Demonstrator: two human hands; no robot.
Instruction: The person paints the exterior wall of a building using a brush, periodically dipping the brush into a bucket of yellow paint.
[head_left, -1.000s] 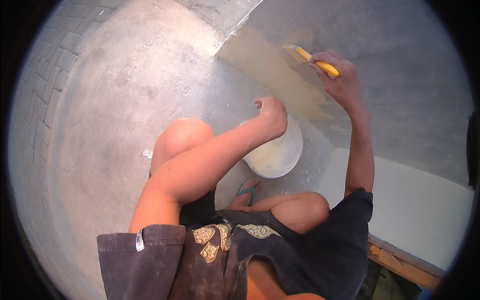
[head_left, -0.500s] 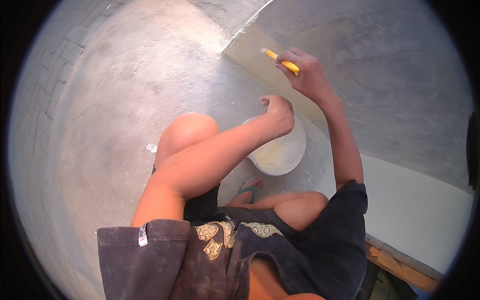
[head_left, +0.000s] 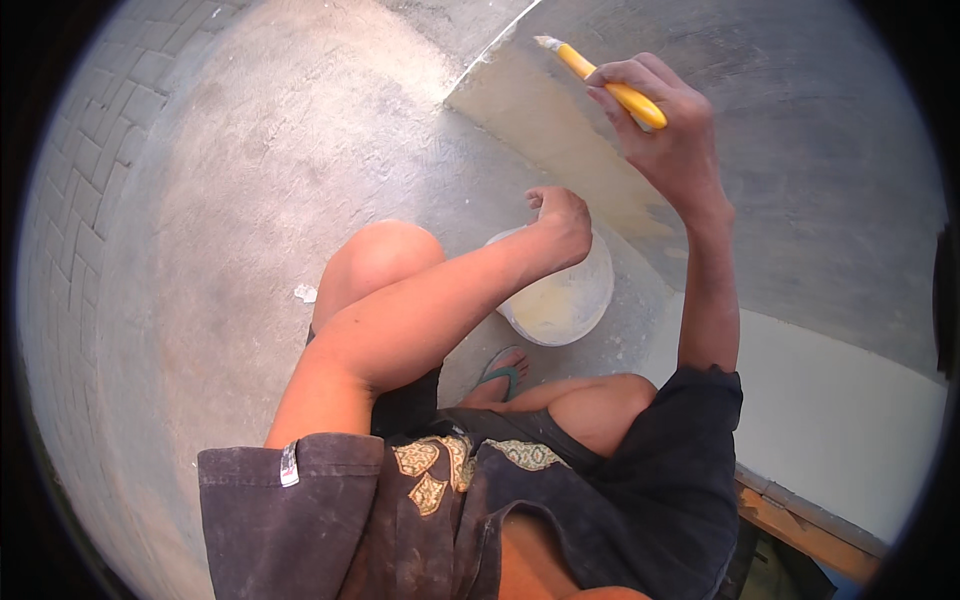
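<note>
A paintbrush (head_left: 574,62) with a yellow handle and a small pale tip is gripped in my right hand (head_left: 676,125). Its tip points up and left, in front of the grey wall (head_left: 800,180); I cannot tell whether it touches the wall. My left hand (head_left: 562,212) hangs bent at the wrist over the far side of a round whitish bucket (head_left: 562,310), fingers curled in and nothing visible in them. Pale yellowish residue shows inside the bucket. My left forearm lies across my raised left knee.
Grey concrete floor (head_left: 230,250) spreads to the left, with paving blocks (head_left: 90,170) beyond it. A small white scrap (head_left: 305,293) lies beside my left knee. A pale ledge (head_left: 820,410) and a wooden piece (head_left: 810,530) are at the lower right. My sandaled foot (head_left: 503,375) is near the bucket.
My right hand has moved up and to the right with the paintbrush, and looks larger, closer to the camera. My left hand and the bucket have hardly moved.
</note>
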